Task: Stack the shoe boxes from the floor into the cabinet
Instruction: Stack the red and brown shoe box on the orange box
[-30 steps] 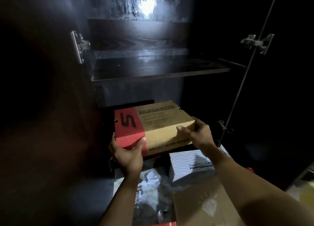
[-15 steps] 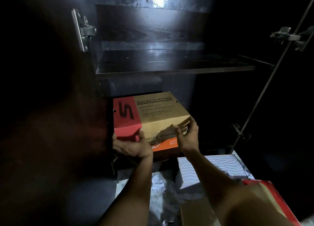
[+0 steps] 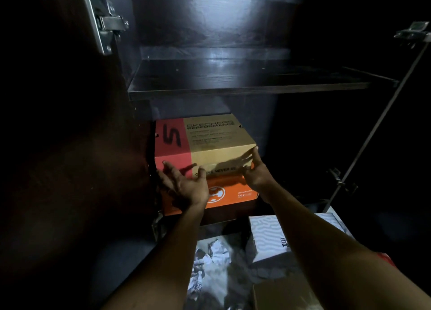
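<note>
Resting on the orange box, the Skechers box meets 2 open hands: left hand, right hand.

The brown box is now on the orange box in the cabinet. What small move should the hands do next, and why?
Probably draw both hands back and reach for the white box on the floor. The brown box already sits on the orange box, and the left hand and right hand are open against its front, not gripping it.

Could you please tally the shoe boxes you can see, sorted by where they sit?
In the cabinet: 2, a tan and red box on top of an orange box.
On the floor: 2, a white patterned box and a plain brown box.
Total: 4
</note>
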The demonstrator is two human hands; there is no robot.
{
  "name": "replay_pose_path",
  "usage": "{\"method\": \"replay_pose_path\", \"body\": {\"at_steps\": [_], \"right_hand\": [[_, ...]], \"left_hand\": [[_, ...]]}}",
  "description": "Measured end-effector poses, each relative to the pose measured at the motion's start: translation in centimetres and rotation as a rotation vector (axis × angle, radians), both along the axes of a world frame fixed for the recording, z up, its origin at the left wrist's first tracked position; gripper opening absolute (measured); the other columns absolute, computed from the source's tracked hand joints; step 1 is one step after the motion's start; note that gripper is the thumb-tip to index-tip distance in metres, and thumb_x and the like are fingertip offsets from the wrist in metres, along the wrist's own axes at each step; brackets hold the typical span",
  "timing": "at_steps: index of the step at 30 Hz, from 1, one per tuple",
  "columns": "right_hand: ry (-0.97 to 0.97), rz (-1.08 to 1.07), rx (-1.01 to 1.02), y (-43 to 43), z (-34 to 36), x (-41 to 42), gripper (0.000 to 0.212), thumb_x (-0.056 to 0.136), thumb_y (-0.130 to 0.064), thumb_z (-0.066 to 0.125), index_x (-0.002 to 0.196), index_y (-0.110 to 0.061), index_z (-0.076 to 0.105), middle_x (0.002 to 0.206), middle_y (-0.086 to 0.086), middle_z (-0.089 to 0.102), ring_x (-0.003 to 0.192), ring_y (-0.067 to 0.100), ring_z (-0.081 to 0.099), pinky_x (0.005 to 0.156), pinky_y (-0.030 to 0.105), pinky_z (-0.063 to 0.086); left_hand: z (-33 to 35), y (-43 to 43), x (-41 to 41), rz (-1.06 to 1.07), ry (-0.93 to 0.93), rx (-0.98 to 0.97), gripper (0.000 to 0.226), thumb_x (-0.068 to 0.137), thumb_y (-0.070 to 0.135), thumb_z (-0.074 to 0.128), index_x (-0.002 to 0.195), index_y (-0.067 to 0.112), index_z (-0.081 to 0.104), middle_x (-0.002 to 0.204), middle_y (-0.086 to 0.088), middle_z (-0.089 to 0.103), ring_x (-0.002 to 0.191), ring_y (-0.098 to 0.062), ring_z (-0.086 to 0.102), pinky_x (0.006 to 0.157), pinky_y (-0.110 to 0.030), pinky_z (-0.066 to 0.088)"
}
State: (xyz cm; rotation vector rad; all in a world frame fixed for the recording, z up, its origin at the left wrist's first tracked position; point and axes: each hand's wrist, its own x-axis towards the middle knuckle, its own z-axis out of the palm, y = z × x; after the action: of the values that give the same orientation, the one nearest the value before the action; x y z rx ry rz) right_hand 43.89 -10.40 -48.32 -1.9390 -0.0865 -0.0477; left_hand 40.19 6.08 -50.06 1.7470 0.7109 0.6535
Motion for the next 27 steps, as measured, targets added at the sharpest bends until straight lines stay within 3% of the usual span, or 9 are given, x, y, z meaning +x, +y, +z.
{"method": "replay_pose_path", "body": {"at_steps": [4, 8, 12, 15, 18, 21, 23, 27], "right_hand": [[0.022, 0.044, 0.032, -0.6, 0.8, -0.8, 0.072, 0.094, 0.004, 0.058, 0.151, -0.028, 0.027, 0.119, 0.009, 0.062, 0.092, 0.017, 0.068, 0.061, 0.021, 0.057], [0.036, -0.017, 0.018, -0.8, 2.7, -2.9, 0.082, 0.093, -0.006, 0.064, 0.158, -0.027, 0.019, 0.138, 0.007, 0.057, 0.110, 0.023, 0.066, 0.082, 0.036, 0.061], [0.042, -0.052, -0.019, -1.8, 4.0, -5.8, 0.094, 0.087, -0.023, 0.070, 0.160, -0.028, 0.010, 0.145, 0.007, 0.054, 0.121, 0.028, 0.061, 0.098, 0.052, 0.052], [0.056, -0.110, -0.005, -2.5, 5.9, -8.9, 0.085, 0.092, -0.007, 0.067, 0.159, -0.017, 0.015, 0.135, 0.008, 0.059, 0.110, 0.022, 0.063, 0.097, 0.043, 0.053], [0.057, -0.128, -0.001, -3.4, 7.4, -12.2, 0.070, 0.092, 0.003, 0.064, 0.153, -0.012, 0.032, 0.127, 0.011, 0.063, 0.106, 0.022, 0.062, 0.087, 0.033, 0.053], [0.049, -0.123, -0.068, -3.8, 9.3, -17.0, 0.063, 0.093, 0.008, 0.060, 0.149, -0.006, 0.036, 0.128, 0.004, 0.055, 0.118, 0.022, 0.054, 0.102, 0.037, 0.044], [0.081, -0.154, -0.058, -3.7, 10.7, -21.0, 0.062, 0.094, 0.010, 0.057, 0.150, 0.001, 0.032, 0.134, 0.008, 0.050, 0.119, 0.020, 0.048, 0.103, 0.028, 0.039], [0.158, -0.204, -0.141, -3.6, 12.3, -30.2, 0.070, 0.095, -0.011, 0.065, 0.155, -0.010, 0.028, 0.142, 0.007, 0.053, 0.130, 0.024, 0.051, 0.088, 0.014, 0.034]], "left_hand": [[0.5, 0.2, -0.4, 0.005, 0.006, -0.005, 0.099, 0.083, 0.041, 0.076, 0.159, 0.024, 0.015, 0.167, -0.006, 0.002, 0.153, -0.028, 0.003, 0.119, -0.040, 0.011], [1.0, -1.4, -3.0, -0.038, -0.030, 0.003, 0.095, 0.081, 0.035, 0.079, 0.157, 0.019, 0.024, 0.164, -0.012, 0.015, 0.151, -0.031, 0.014, 0.118, -0.042, 0.014], [0.7, -3.6, -5.7, -0.115, -0.076, -0.070, 0.096, 0.068, 0.040, 0.075, 0.150, 0.007, 0.037, 0.153, -0.028, 0.034, 0.143, -0.042, 0.029, 0.117, -0.050, 0.026], [2.2, -4.4, -8.9, -0.197, -0.032, -0.033, 0.095, 0.073, 0.026, 0.084, 0.152, 0.007, 0.034, 0.154, -0.024, 0.034, 0.144, -0.038, 0.028, 0.115, -0.041, 0.022], [2.9, -4.1, -12.0, -0.281, -0.023, 0.064, 0.096, 0.076, 0.025, 0.083, 0.153, 0.006, 0.030, 0.154, -0.021, 0.035, 0.144, -0.034, 0.029, 0.115, -0.038, 0.023], [4.0, -3.5, -16.3, -0.351, 0.076, 0.076, 0.096, 0.080, 0.032, 0.078, 0.156, 0.012, 0.022, 0.159, -0.013, 0.029, 0.145, -0.029, 0.029, 0.114, -0.039, 0.026], [4.6, -3.2, -20.1, -0.413, 0.139, 0.127, 0.098, 0.081, 0.038, 0.076, 0.157, 0.018, 0.017, 0.161, -0.009, 0.026, 0.145, -0.029, 0.029, 0.112, -0.043, 0.030], [5.3, -1.6, -28.0, -0.606, 0.268, 0.209, 0.106, 0.081, 0.046, 0.074, 0.158, 0.028, 0.004, 0.162, -0.005, 0.025, 0.146, -0.029, 0.029, 0.111, -0.045, 0.036]]}}
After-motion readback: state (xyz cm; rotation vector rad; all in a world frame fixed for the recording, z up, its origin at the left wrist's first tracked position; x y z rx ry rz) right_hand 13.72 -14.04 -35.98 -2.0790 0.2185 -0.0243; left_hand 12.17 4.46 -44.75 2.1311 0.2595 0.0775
